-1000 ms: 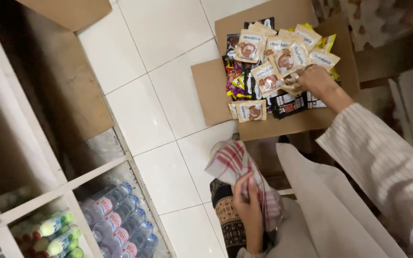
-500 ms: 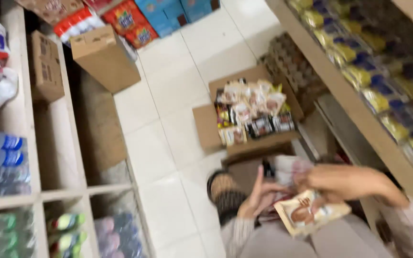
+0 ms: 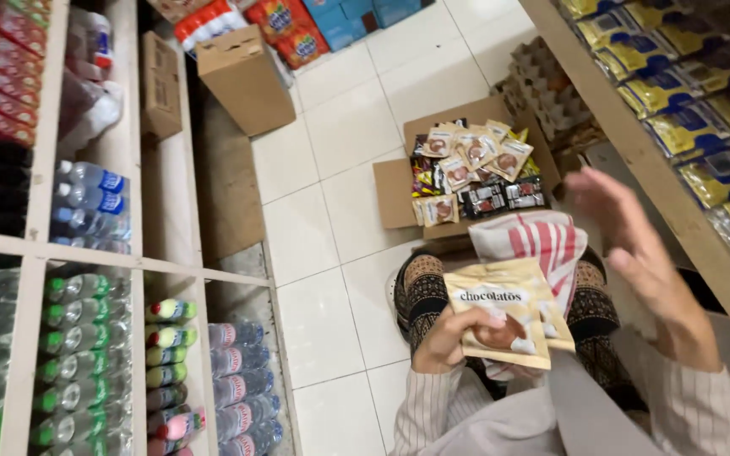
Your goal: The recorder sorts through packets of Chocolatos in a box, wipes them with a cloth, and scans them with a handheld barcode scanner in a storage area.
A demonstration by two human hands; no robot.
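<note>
1. Left hand [image 3: 454, 338]: fingers [image 3: 487, 315] closed on the lower left edge of a beige snack packet [image 3: 507, 311], thumb across its front. The packet is held face-up above the lap, clear of the floor.
2. Right hand [image 3: 640, 253]: raised and spread, palm turned inward, holding nothing. It hangs beside the packet, between it and the right-hand shelf; the outline is blurred.
3. Under the packet lies a red-and-white striped cloth [image 3: 542, 241] across the knees.
4. Ahead on the tiled floor [image 3: 331, 219] sits an open cardboard box [image 3: 394, 194], stocked with like beige packets and dark wrapped bars. Judgement: one packet is out and in hand; most of the stock remains in the box.
5. Right-hand shelf [image 3: 635, 143] carries rows of yellow and blue packs [image 3: 678, 84]. No beige packet shows there, so placement appears not yet done.
6. Left-hand shelves [image 3: 171, 270] hold bottles [image 3: 86, 338]; a closed carton [image 3: 242, 80] stands further off.
</note>
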